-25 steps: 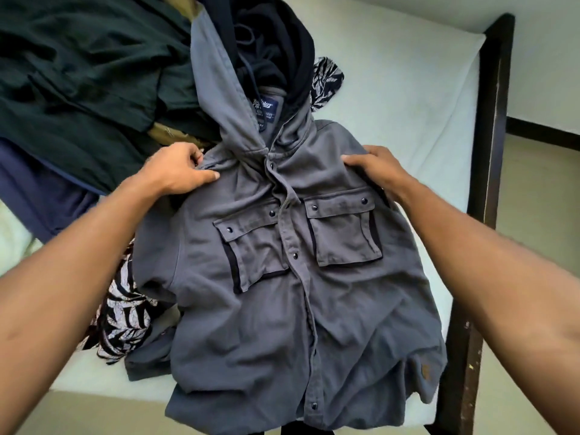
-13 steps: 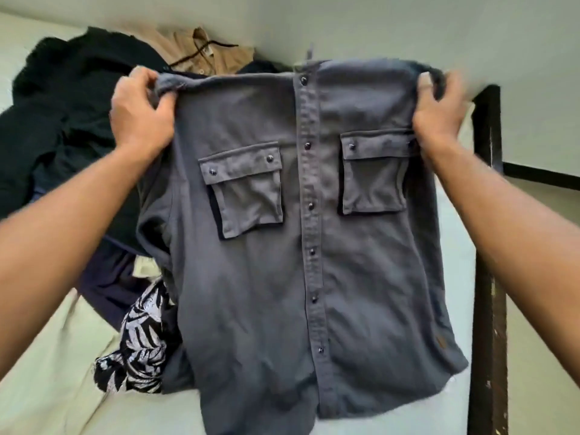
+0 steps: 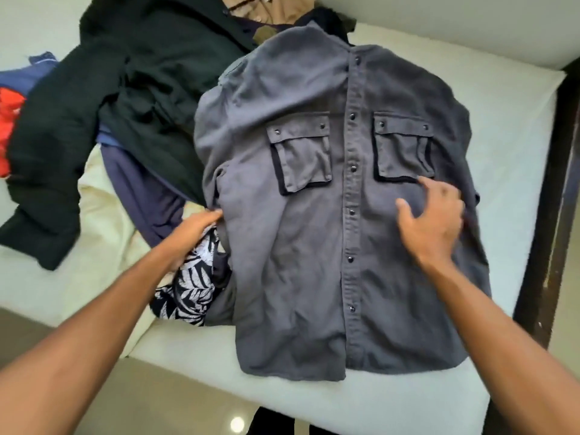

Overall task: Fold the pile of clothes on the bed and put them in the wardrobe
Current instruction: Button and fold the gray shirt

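Head view: grey shirt (image 3: 314,246) lies front-up and flat on the bed (image 3: 518,136). It is buttoned shut, collar end away from the person, hem by the near mattress edge. Two flap chest pockets with dark edging, dark snap studs down the front. Matte soft weave, lightly creased.

Left hand (image 3: 194,233) is at the shirt's left side seam. Fingertips are hidden in fabric, so I cannot tell if it grips. Right hand (image 3: 433,224) is over the shirt just below the right-side pocket, fingers spread, holding nothing; blurred.

The shirt's far left shoulder overlaps the pile (image 3: 125,120). Left of the shirt: dark garment (image 3: 94,89), navy cloth (image 3: 141,189), leaf-print fabric (image 3: 194,287) touching the seam. Tan garment (image 3: 282,11) is beyond the collar, red item (image 3: 8,120) far left.

Pale smooth mattress. Dark wood frame (image 3: 549,199) right of the shirt. Glossy beige floor (image 3: 141,403) nearer than the hem.
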Motion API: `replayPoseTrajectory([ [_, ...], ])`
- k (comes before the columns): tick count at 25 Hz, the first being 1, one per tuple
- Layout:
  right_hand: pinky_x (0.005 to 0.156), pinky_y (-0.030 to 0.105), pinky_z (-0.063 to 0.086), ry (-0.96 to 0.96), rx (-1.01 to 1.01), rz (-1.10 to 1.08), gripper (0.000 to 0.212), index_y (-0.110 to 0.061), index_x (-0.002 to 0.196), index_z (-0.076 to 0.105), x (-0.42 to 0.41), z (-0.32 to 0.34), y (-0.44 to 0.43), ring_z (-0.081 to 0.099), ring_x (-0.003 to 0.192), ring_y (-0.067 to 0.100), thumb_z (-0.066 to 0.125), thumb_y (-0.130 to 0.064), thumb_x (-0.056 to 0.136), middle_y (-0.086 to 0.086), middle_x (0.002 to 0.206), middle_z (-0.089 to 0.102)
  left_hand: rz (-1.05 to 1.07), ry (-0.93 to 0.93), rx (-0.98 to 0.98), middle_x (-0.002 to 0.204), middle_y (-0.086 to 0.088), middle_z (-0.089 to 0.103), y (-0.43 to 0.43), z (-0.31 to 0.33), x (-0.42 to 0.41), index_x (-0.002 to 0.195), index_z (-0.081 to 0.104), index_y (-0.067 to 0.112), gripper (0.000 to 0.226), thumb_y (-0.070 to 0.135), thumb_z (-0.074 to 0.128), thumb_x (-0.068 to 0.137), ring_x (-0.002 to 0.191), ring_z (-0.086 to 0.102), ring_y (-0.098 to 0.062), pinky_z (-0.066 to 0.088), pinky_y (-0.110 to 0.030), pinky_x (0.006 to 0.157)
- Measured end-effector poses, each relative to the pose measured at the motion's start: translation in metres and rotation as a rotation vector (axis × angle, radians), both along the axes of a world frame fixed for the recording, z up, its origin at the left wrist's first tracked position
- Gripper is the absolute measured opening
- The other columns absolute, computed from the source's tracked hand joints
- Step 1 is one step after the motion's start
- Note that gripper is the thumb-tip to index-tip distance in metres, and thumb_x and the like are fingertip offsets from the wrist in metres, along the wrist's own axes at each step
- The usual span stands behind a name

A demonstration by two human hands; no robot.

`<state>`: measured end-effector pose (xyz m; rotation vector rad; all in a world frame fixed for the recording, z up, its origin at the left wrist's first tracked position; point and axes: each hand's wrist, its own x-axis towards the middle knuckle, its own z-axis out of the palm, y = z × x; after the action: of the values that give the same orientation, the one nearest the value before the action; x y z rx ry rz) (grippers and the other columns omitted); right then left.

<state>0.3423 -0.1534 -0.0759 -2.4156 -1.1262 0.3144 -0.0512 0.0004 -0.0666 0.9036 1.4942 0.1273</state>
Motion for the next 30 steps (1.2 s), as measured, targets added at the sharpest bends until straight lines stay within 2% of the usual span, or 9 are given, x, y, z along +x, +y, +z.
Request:
replayPoseTrajectory([
  [2, 0.099, 0.044, 0.048, 0.140, 0.249, 0.268, 0.043, -0.014, 0.124, 0.067, -0.064, 0.014, 0.035, 0.058, 0.110, 0.032, 0.070, -0.031, 0.085, 0.010, 0.118, 0.059, -0.100, 0.051, 0.166, 0.102, 0.000, 0.075, -0.004, -0.004, 0.003, 0.103, 0.074, 0.013, 0.023, 0.032, 0.064, 0.095, 0.099, 0.069, -0.014, 0.051, -0.032, 0.099],
  [6, 0.096, 0.039, 0.050, 0.373, 0.165, 0.514, 0.063, -0.023, 0.139, 0.057, -0.180, 0.047, 0.099, 0.057, 0.108, 0.023, 0.072, -0.047, 0.083, 0.001, 0.120, 0.054, 0.016, 0.281, 0.531, 0.067, -0.001, 0.052, 0.019, 0.016, 0.016, 0.061, 0.053, 0.004, 0.045, 0.039, 0.065, 0.087, 0.069, 0.047, -0.016, 0.036, -0.033, 0.065],
  [11, 0.086, 0.025, 0.048, 0.588, 0.106, 0.431, 0.054, -0.029, 0.131, 0.061, -0.226, 0.073, 0.141, 0.057, 0.088, 0.002, 0.073, -0.053, 0.085, -0.010, 0.098, 0.059, 0.358, 0.327, 0.926, 0.085, -0.009, 0.061, 0.011, 0.068, 0.020, 0.089, 0.057, 0.003, 0.029, 0.026, 0.045, 0.103, 0.076, 0.050, -0.018, 0.033, -0.032, 0.069],
  [14, 0.070, 0.021, 0.043, 1.054, 0.127, 0.185, 0.024, -0.023, 0.082, 0.068, -0.218, 0.084, 0.164, 0.052, 0.064, -0.002, 0.071, -0.046, 0.091, -0.018, 0.067, 0.059, -0.071, 0.134, 1.187, 0.090, -0.010, 0.063, -0.015, 0.088, 0.044, 0.102, 0.063, 0.004, 0.021, 0.019, 0.048, 0.104, 0.082, 0.056, -0.022, 0.041, -0.032, 0.074],
  [17, 0.072, 0.029, 0.051, 1.155, 0.090, 0.011, 0.009, -0.014, 0.080, 0.074, -0.190, 0.071, 0.167, 0.064, 0.071, 0.012, 0.081, -0.017, 0.075, 0.001, 0.074, 0.071, -0.318, -0.026, 1.085, 0.096, -0.009, 0.067, -0.020, 0.071, 0.055, 0.111, 0.067, 0.007, 0.028, 0.029, 0.055, 0.099, 0.089, 0.062, -0.023, 0.050, -0.034, 0.081],
  [22, 0.061, 0.022, 0.054, 1.150, 0.143, -0.205, 0.019, -0.010, 0.085, 0.074, -0.150, 0.057, 0.145, 0.062, 0.062, 0.010, 0.062, 0.005, 0.085, 0.001, 0.071, 0.070, 0.130, -0.118, 0.337, 0.096, 0.000, 0.064, 0.020, 0.048, 0.056, 0.101, 0.062, 0.027, 0.016, 0.042, 0.056, 0.099, 0.084, 0.060, -0.013, 0.048, -0.032, 0.074],
  [26, 0.063, 0.031, 0.057, 1.105, 0.123, -0.501, 0.027, -0.017, 0.072, 0.068, -0.159, 0.051, 0.125, 0.063, 0.069, 0.015, 0.072, -0.037, 0.089, -0.006, 0.069, 0.068, -0.124, -0.120, 0.170, 0.099, 0.007, 0.068, 0.037, 0.039, 0.086, 0.100, 0.066, 0.023, 0.023, 0.045, 0.060, 0.097, 0.092, 0.063, -0.011, 0.049, -0.026, 0.073],
  [28, 0.079, 0.037, 0.056, 1.040, 0.195, -0.576, 0.043, -0.016, 0.078, 0.069, -0.175, 0.050, 0.109, 0.065, 0.081, 0.015, 0.072, -0.058, 0.084, -0.004, 0.080, 0.069, -0.102, -0.162, 0.202, 0.104, 0.004, 0.073, 0.039, 0.033, 0.097, 0.099, 0.068, 0.024, 0.014, 0.036, 0.063, 0.096, 0.102, 0.067, -0.015, 0.055, -0.033, 0.088],
  [30, 0.074, 0.030, 0.051, 1.024, 0.272, -0.576, 0.045, -0.020, 0.085, 0.069, -0.202, 0.059, 0.087, 0.060, 0.076, 0.009, 0.075, -0.064, 0.076, -0.008, 0.080, 0.064, -0.012, -0.178, 0.284, 0.100, 0.003, 0.073, 0.040, 0.035, 0.095, 0.091, 0.071, 0.027, 0.012, 0.037, 0.066, 0.089, 0.097, 0.067, -0.015, 0.053, -0.043, 0.098],
])
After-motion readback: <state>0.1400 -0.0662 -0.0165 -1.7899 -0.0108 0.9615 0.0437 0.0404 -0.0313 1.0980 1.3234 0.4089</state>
